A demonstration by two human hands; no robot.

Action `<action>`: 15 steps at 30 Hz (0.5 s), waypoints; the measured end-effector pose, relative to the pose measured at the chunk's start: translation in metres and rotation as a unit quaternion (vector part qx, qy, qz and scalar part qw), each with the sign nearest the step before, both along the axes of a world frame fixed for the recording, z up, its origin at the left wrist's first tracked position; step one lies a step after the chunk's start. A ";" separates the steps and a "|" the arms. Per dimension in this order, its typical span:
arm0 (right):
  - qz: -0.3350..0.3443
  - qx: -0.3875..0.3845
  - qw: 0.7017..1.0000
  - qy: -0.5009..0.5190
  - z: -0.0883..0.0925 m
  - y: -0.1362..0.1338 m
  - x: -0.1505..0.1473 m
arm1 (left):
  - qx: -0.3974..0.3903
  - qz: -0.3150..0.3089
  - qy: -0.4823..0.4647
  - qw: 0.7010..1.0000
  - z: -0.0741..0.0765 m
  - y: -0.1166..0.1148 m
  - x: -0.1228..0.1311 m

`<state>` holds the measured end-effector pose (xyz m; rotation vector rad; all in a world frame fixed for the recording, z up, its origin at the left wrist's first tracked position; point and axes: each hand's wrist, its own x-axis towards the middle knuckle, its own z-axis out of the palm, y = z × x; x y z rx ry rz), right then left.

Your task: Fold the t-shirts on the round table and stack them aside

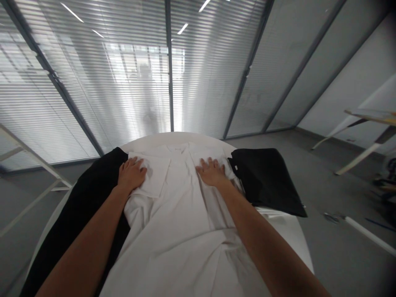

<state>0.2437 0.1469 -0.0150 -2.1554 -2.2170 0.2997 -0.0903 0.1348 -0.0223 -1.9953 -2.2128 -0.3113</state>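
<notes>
A white shirt point(179, 222) lies spread over a round white table point(293, 235), its collar end toward the far edge and its lower part loosely creased near me. My left hand point(132, 174) rests on the shirt's left sleeve area, fingers apart and pressing on the cloth. On the right sleeve area my right hand point(212, 171) lies flat with its fingers spread. Neither hand grips the fabric. Black cloth point(80, 198) covers the table's left side, partly under my left forearm. A flat black folded item point(267, 177) sits just right of the shirt, overhanging the edge.
Glass partitions with blinds point(139, 82) stand behind the table. A white metal frame point(37, 165) is at the left. At the right, another table point(374, 117) has angled legs, and a white pole point(368, 233) is near the grey floor point(321, 185).
</notes>
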 end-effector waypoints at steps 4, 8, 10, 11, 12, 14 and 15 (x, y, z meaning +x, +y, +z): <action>-0.001 -0.008 1.000 -0.004 0.010 0.001 0.003 | 0.040 0.038 -0.051 0.997 0.008 -0.002 -0.007; -0.070 -0.021 0.997 -0.010 0.036 0.004 0.012 | 0.089 0.110 -0.071 0.987 0.014 -0.005 -0.016; -0.120 -0.006 0.993 -0.004 0.049 0.005 0.017 | 0.074 0.107 -0.065 0.989 0.014 -0.006 -0.017; -0.138 0.000 0.990 0.003 0.053 0.005 0.018 | 0.068 0.103 -0.060 0.991 0.013 -0.007 -0.017; -0.151 0.003 0.989 0.009 0.056 0.004 0.019 | 0.066 0.099 -0.056 0.991 0.012 -0.007 -0.017; -0.167 0.002 0.986 0.014 0.058 0.003 0.018 | 0.069 0.090 -0.054 0.992 0.012 -0.006 -0.015; -0.177 0.001 0.984 0.013 0.057 0.003 0.017 | 0.069 0.084 -0.058 0.992 0.012 -0.006 -0.014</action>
